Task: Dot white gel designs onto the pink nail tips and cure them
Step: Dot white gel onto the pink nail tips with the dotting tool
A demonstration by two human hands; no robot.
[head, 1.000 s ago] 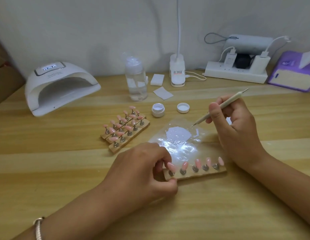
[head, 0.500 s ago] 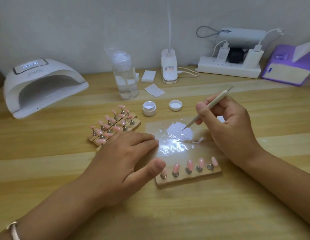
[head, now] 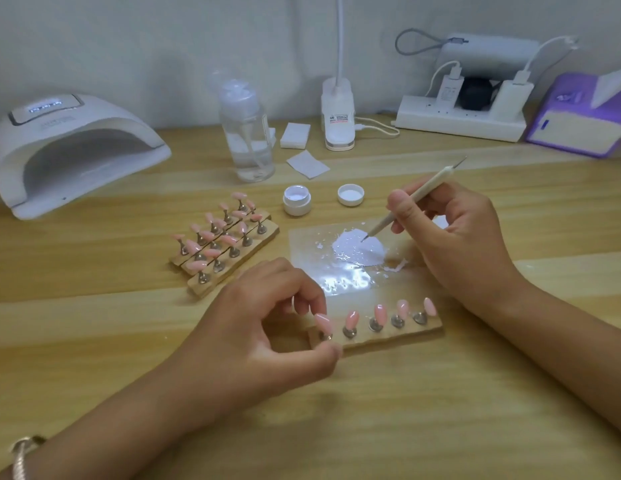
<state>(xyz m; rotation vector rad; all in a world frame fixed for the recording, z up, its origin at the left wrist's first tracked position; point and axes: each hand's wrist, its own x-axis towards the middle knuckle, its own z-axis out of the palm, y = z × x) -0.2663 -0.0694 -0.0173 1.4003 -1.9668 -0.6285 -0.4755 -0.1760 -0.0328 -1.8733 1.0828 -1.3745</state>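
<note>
Nearest the viewer, the left hand [head: 264,327] is resting on the table [head: 440,427], its fingers [head: 302,292] curled and pinching the left end of a wooden strip [head: 388,337] between forefinger and thumb. Five pink nail tips [head: 380,312] are standing on metal pegs along this strip. No white marks are showing on them, so dotting of this row is judged not yet begun. The strip's long axis is running left to right, its right end lying near the wrist of the right hand [head: 454,237]. Beyond it, the right hand is gripping a dotting tool [head: 409,202] pen-fashion, fingers closed round the shaft. The point is meeting the white gel [head: 357,251] pooled on a clear sheet [head: 302,244], though actual contact cannot be told. The coming move is turning on this: the tips are lying nearer the person than the tool's point, so the right hand would be drawing it back toward the body. Farther off, three more strips [head: 226,244], an open gel jar [head: 297,201] and its lid [head: 350,194] are sitting, and the curing lamp [head: 70,150] is standing at far left.
</note>
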